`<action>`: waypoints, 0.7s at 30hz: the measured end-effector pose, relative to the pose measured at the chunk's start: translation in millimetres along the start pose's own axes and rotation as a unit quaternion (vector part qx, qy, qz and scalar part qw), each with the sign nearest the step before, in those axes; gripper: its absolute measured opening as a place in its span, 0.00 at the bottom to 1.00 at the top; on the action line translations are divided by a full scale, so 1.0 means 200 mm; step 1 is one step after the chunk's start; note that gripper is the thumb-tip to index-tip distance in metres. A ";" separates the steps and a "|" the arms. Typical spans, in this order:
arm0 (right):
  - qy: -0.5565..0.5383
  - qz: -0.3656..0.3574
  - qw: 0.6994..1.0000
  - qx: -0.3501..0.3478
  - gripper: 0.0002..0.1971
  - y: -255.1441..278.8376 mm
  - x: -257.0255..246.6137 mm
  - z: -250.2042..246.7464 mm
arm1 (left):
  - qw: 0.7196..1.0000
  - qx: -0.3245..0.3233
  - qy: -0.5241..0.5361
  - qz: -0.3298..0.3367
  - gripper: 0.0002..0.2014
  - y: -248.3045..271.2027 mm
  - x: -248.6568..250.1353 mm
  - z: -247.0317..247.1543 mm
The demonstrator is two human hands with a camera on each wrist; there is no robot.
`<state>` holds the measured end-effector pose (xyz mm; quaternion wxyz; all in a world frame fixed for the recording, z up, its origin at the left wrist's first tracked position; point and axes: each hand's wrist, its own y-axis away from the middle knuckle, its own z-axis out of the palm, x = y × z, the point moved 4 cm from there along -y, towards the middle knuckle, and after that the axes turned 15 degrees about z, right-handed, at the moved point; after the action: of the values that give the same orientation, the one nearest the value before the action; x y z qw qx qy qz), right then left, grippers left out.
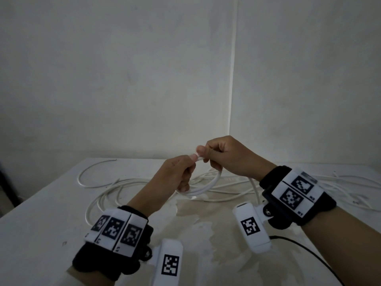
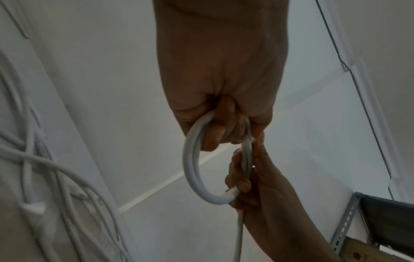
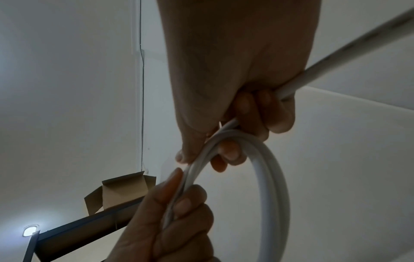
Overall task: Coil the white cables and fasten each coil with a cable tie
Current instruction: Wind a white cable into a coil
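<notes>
Head view: a small round coil of smooth, white, round-section cable is being held up above the counter between both hands. The left hand is curled round the near side of the coil, thumb and forefinger pinching its top; the right hand is gripping the far side, its fingers wrapped round the turns, thumb tips of the two hands nearly touching. From the right wrist view, two or three glossy turns are seen lying side by side, and a straight run of the same cable is leading away past the right hand. More white cables are lying in loose tangled loops on the pale, stained counter under and behind the hands. Black wristbands carrying white blocks printed with black square code markers are being worn; no readable writing is made out.
</notes>
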<state>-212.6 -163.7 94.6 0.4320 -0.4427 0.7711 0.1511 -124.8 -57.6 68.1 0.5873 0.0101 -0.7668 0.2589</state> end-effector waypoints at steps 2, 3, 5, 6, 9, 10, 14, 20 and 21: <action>-0.016 -0.005 1.000 0.010 0.21 0.00 0.00 0.00 | 1.000 0.015 0.015 0.002 0.17 -0.01 -0.01 0.00; -0.023 -0.007 1.000 0.010 0.20 0.01 0.01 0.00 | 0.999 0.025 0.025 -0.001 0.18 -0.01 -0.02 0.00; -0.034 -0.004 0.999 0.003 0.17 0.03 0.02 -0.02 | 0.998 0.047 0.051 -0.009 0.18 -0.02 -0.02 -0.02; -0.046 -0.001 0.999 -0.001 0.15 0.04 0.03 -0.02 | 0.996 0.058 0.068 -0.012 0.18 -0.02 -0.03 -0.02; -0.081 0.005 0.997 0.016 0.13 0.04 0.05 -0.02 | 0.993 0.072 0.095 -0.012 0.19 -0.03 -0.03 -0.02; -0.084 -0.002 0.996 0.029 0.14 0.04 0.06 -0.01 | 0.993 0.069 0.096 -0.011 0.19 -0.03 -0.02 -0.01; -0.030 -0.036 0.996 0.071 0.14 0.02 0.07 -0.03 | 0.995 0.028 0.099 -0.019 0.20 -0.04 0.00 0.01; -0.021 -0.046 0.996 0.078 0.14 0.03 0.08 -0.06 | 0.996 0.036 0.085 -0.004 0.19 -0.03 0.00 0.02; -0.025 -0.045 0.995 0.083 0.14 0.03 0.08 -0.06 | 0.995 0.042 0.091 -0.001 0.19 -0.04 0.00 0.03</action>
<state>-228.3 -176.5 88.2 0.4923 -0.4357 0.7494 0.0784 -127.0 -66.3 69.5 0.6539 0.0119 -0.6986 0.2902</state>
